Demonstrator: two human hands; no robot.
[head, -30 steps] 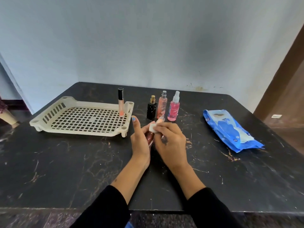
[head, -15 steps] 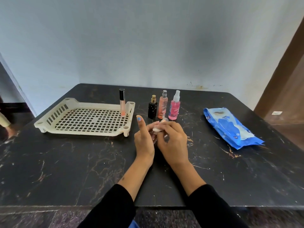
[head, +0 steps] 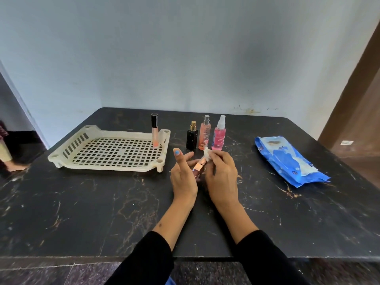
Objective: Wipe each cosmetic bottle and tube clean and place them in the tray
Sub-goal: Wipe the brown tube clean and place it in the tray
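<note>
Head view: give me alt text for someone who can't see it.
Left hand holds a small copper-capped bottle while the right hand rubs it with a white wipe. A lip gloss tube stands in the cream tray; three bottles wait behind the hands.

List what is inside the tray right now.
Only one item stands in the tray: a lip gloss tube, upright at its far right corner. The rest of the grid floor shows bare; nothing covers any part of it.
</note>
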